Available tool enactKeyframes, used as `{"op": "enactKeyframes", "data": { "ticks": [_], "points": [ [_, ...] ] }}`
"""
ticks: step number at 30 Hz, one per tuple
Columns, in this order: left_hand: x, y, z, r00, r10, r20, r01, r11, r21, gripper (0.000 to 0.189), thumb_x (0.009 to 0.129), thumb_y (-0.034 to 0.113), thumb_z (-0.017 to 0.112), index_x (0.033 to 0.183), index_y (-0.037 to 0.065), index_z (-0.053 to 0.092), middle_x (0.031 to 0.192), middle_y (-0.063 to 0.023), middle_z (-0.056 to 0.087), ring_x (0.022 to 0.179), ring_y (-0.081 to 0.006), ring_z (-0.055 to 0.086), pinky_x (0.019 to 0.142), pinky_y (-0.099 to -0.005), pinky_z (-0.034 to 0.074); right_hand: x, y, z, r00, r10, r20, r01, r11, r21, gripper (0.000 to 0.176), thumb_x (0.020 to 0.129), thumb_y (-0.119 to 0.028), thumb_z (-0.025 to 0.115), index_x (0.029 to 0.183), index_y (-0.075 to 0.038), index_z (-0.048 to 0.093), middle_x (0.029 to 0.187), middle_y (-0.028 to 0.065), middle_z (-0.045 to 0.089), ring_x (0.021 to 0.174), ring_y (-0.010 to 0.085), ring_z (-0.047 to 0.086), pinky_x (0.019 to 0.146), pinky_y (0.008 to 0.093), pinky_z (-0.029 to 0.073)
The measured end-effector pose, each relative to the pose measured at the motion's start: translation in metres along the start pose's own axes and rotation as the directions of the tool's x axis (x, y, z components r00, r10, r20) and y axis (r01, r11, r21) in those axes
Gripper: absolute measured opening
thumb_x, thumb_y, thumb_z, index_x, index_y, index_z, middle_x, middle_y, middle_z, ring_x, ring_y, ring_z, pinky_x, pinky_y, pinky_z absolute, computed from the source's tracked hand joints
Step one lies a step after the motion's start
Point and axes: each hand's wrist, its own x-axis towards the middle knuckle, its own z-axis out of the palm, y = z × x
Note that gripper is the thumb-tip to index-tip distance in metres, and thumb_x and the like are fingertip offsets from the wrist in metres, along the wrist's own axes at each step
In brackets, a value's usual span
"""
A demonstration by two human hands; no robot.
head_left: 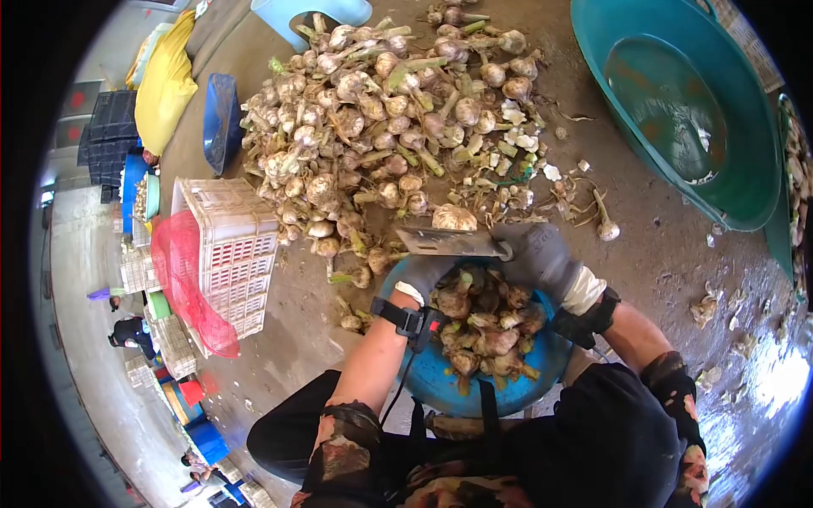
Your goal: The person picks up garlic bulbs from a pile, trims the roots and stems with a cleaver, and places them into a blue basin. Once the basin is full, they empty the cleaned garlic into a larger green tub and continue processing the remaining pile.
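Note:
My right hand [539, 256], in a dark grey glove, is closed round the handle of a cleaver [451, 243], whose broad blade points left. My left hand [424, 274], gloved too, is held up against the near side of the blade, its fingertips hidden by the metal. A large pale garlic bulb [455, 218] shows just beyond the blade, and the left hand appears closed on it from below. Under both hands, between my knees, stands a blue basin [532, 383] with several garlic bulbs [495, 339] in it.
A big heap of garlic [356, 127] with stems covers the floor ahead. Cut stem pieces [512, 161] lie at its right side. A green tub [631, 127] stands far right, a cream plastic crate [233, 245] with red netting [182, 279] at left. People [131, 334] are in the background.

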Motion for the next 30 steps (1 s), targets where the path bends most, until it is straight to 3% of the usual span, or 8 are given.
{"op": "enactKeyframes", "data": {
  "ticks": [4, 14, 16, 19, 20, 24, 26, 30],
  "points": [
    [0.003, -0.019, 0.036, 0.956, 0.132, -0.261, -0.285, 0.614, -0.736, 0.042, 0.089, 0.032, 0.031, 0.129, 0.017, 0.03, 0.131, -0.0044, 0.036, 0.119, -0.0212, 0.035, 0.102, -0.0358, 0.025, 0.002, 0.002, -0.001, 1.0, 0.019, 0.012, -0.019, 1.0, -0.024, 0.019, 0.069, -0.026, 0.057, 0.082, -0.012, 0.056, 0.07, 0.011, 0.058, 0.069, 0.0296, 0.057, 0.06, 0.0382, 0.045],
    [-0.045, 0.07, 0.011, 0.642, 0.144, -0.753, -0.367, 0.92, -0.137, 0.03, 0.074, 0.025, 0.059, 0.1, 0.011, 0.056, 0.099, -0.0057, 0.059, 0.092, -0.0203, 0.056, 0.082, -0.0323, 0.043, -0.013, 0.075, 0.003, 0.972, 0.223, 0.07, -0.193, 0.935, -0.297, 0.026, 0.063, -0.025, 0.063, 0.085, -0.011, 0.058, 0.075, 0.0086, 0.06, 0.067, 0.0277, 0.058, 0.061, 0.0346, 0.047],
    [-0.069, 0.087, -0.019, 0.725, -0.037, -0.688, -0.399, 0.791, -0.464, 0.032, 0.072, 0.025, 0.061, 0.1, 0.009, 0.056, 0.098, -0.0061, 0.059, 0.093, -0.0211, 0.055, 0.082, -0.0319, 0.043, -0.022, 0.128, 0.006, 0.866, 0.494, 0.075, -0.478, 0.863, -0.162, 0.03, 0.069, -0.029, 0.062, 0.088, -0.008, 0.058, 0.079, 0.0076, 0.062, 0.069, 0.0223, 0.059, 0.062, 0.0338, 0.047],
    [-0.031, 0.066, -0.008, 0.582, 0.396, -0.71, -0.383, 0.904, 0.19, 0.041, 0.067, 0.018, 0.067, 0.104, 0.008, 0.052, 0.097, -0.0089, 0.059, 0.094, -0.023, 0.054, 0.084, -0.0334, 0.042, -0.021, 0.077, -0.03, 0.764, 0.597, 0.245, -0.599, 0.513, 0.615, 0.021, 0.077, -0.02, 0.058, 0.091, -0.005, 0.058, 0.079, 0.0086, 0.062, 0.074, 0.0209, 0.06, 0.066, 0.0321, 0.048],
    [-0.04, 0.096, -0.024, 0.715, 0.057, -0.697, -0.421, 0.831, -0.364, 0.048, 0.066, 0.013, 0.067, 0.109, 0.007, 0.048, 0.099, -0.0116, 0.057, 0.095, -0.0264, 0.053, 0.083, -0.0363, 0.042, -0.015, 0.078, -0.023, 0.761, 0.602, 0.241, -0.6, 0.513, 0.614, 0.021, 0.077, -0.02, 0.058, 0.091, -0.005, 0.058, 0.079, 0.0086, 0.062, 0.074, 0.0209, 0.06, 0.066, 0.0321, 0.048],
    [-0.021, 0.113, -0.034, 0.503, 0.232, -0.832, -0.358, 0.933, 0.044, 0.048, 0.068, 0.011, 0.067, 0.111, 0.003, 0.045, 0.102, -0.0142, 0.052, 0.094, -0.0294, 0.051, 0.084, -0.0364, 0.04, -0.006, 0.038, -0.03, 0.967, 0.212, 0.138, -0.167, 0.125, 0.978, 0.018, 0.08, -0.015, 0.058, 0.088, 0.0, 0.059, 0.076, 0.0044, 0.06, 0.071, 0.0134, 0.057, 0.063, 0.027, 0.047],
    [-0.02, 0.117, -0.02, 0.477, -0.433, -0.765, -0.452, 0.626, -0.636, 0.044, 0.071, 0.01, 0.065, 0.11, 0.001, 0.045, 0.1, -0.0121, 0.052, 0.094, -0.025, 0.051, 0.084, -0.0337, 0.04, -0.002, 0.026, -0.039, 0.94, 0.264, 0.216, -0.194, -0.108, 0.975, 0.017, 0.079, -0.014, 0.058, 0.087, 0.001, 0.06, 0.076, 0.0036, 0.061, 0.071, 0.0124, 0.057, 0.062, 0.0265, 0.046],
    [-0.017, 0.117, -0.003, 0.982, -0.055, -0.178, -0.178, -0.566, -0.805, 0.031, 0.084, 0.022, 0.049, 0.109, 0.005, 0.049, 0.097, -0.0057, 0.056, 0.084, -0.0167, 0.056, 0.076, -0.033, 0.047, 0.014, 0.039, -0.031, 0.959, 0.248, 0.14, -0.265, 0.594, 0.76, 0.019, 0.071, -0.016, 0.066, 0.086, -0.004, 0.062, 0.077, 0.0032, 0.063, 0.07, 0.0133, 0.059, 0.065, 0.0283, 0.047]
  ]
}}
